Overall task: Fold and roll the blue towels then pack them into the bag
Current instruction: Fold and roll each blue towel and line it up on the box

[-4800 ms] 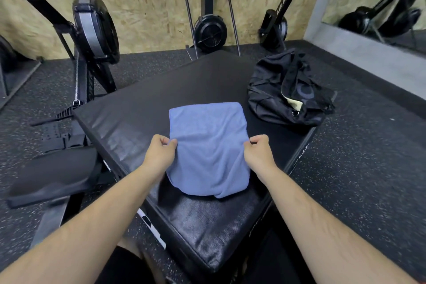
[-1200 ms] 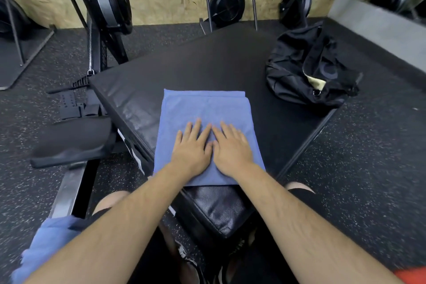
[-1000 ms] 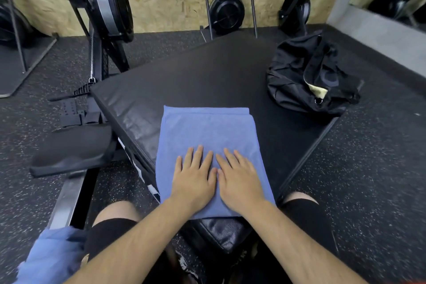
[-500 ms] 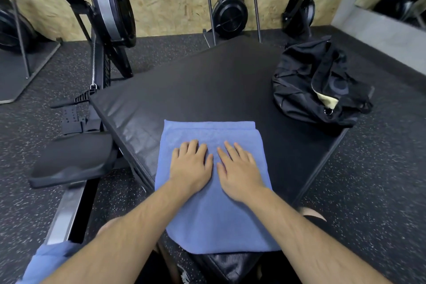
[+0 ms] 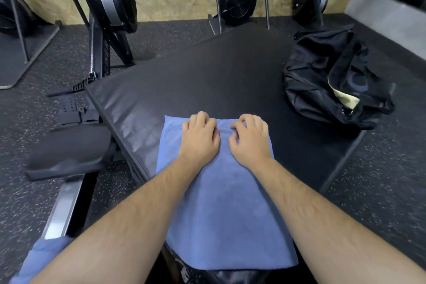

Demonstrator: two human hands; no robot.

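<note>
Blue towel lies flat on the black pad; left hand and right hand, side by side, grip its far edge with curled fingers.

L hand & R hand adjacent, fingers curled gripping towel.

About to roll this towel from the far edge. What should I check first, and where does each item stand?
1. Blue towel folded flat on the black pad: ok.
2. Left hand fingers curled on the towel's far edge: ok.
3. Right hand fingers curled on the same edge: ok.
4. Towel's near end fully supported by the pad: cannot tell.
5. Black duffel bag on the pad, right of the towel: ok.
6. Bag mouth open wide enough: cannot tell.
</note>
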